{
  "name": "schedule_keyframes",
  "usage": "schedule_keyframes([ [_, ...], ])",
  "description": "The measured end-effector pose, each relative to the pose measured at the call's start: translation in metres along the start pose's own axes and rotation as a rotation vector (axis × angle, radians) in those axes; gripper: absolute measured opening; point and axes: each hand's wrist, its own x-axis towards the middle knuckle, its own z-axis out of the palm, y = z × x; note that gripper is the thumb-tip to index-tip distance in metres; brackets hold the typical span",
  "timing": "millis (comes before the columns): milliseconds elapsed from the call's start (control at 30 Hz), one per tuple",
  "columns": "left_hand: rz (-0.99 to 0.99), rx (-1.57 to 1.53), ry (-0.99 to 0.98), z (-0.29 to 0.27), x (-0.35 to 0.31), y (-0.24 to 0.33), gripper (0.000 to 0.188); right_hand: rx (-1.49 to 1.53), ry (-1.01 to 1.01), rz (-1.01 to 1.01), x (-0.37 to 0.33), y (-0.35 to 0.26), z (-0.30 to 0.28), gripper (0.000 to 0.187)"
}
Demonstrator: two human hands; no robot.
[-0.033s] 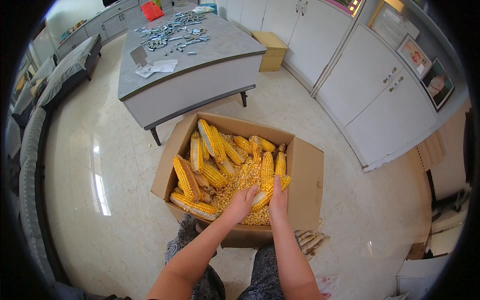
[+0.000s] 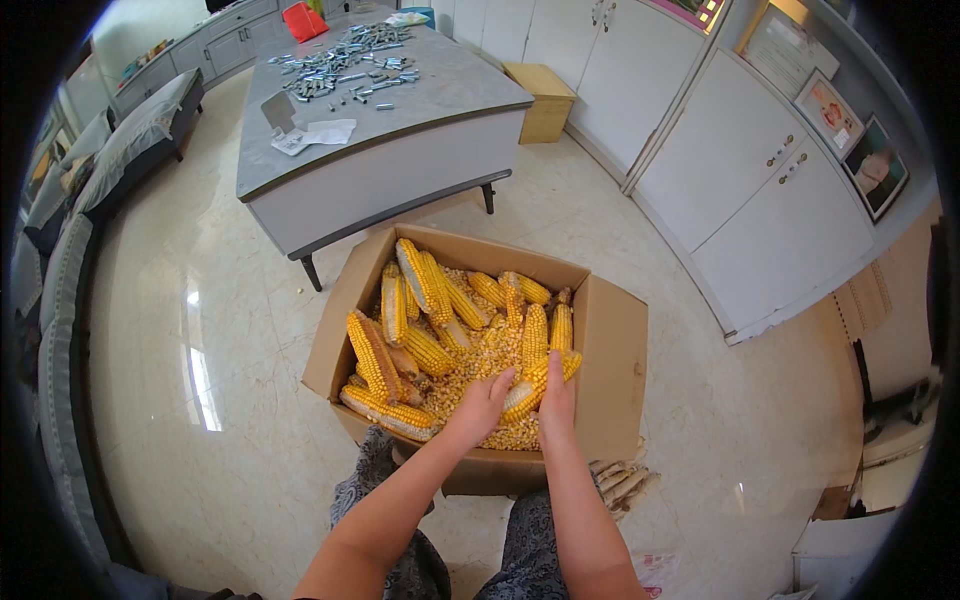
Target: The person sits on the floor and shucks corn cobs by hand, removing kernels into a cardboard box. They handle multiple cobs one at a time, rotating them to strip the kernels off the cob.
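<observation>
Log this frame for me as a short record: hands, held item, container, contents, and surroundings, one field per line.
Left hand: left hand at the cob's lower-left end; exact grip unclear
Right hand: right hand around the cob, thumb on top
Held item: yellow corn cob, slanted, pale patch near its lower end
Container: open cardboard box
Contents: loose kernels; other corn cobs, mostly on the left and far sides
Surroundings: grey-topped table beyond the box, bearing scattered metal pieces

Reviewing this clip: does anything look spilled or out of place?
Pale pieces, apparently stripped cobs, lie on the floor by the near right corner of the box, not inside. Metal parts also look odd, strewn loose across the table.
</observation>
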Motion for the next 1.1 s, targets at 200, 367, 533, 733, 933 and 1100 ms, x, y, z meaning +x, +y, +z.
schedule_keyframes([
  [200,0.15,0.075,0.149,0.002,0.002,-0.001,0.05,0.091,-0.06,0.061,0.012,0.019,-0.006,0.071],
  [367,0.203,-0.024,0.065,0.006,0.008,-0.017,0.057,-0.02,-0.093,0.127,0.009,0.02,-0.004,0.087],
  [533,-0.159,-0.163,-0.144,-0.007,-0.005,0.019,0.048,-0.011,-0.094,0.1,0.003,0.014,-0.003,0.069],
  [733,0.049,-0.118,-0.101,-0.009,-0.001,0.003,0.05,0.182,-0.23,0.161,0.015,0.028,-0.011,0.069],
  [933,0.059,-0.144,-0.057,-0.011,-0.007,0.016,0.048,-0.089,-0.152,0.149,0.013,0.024,-0.004,0.104],
  [1100,0.097,-0.021,-0.106,-0.014,-0.004,0.011,0.045,-0.059,-0.108,0.22,0.009,0.018,-0.004,0.089],
])
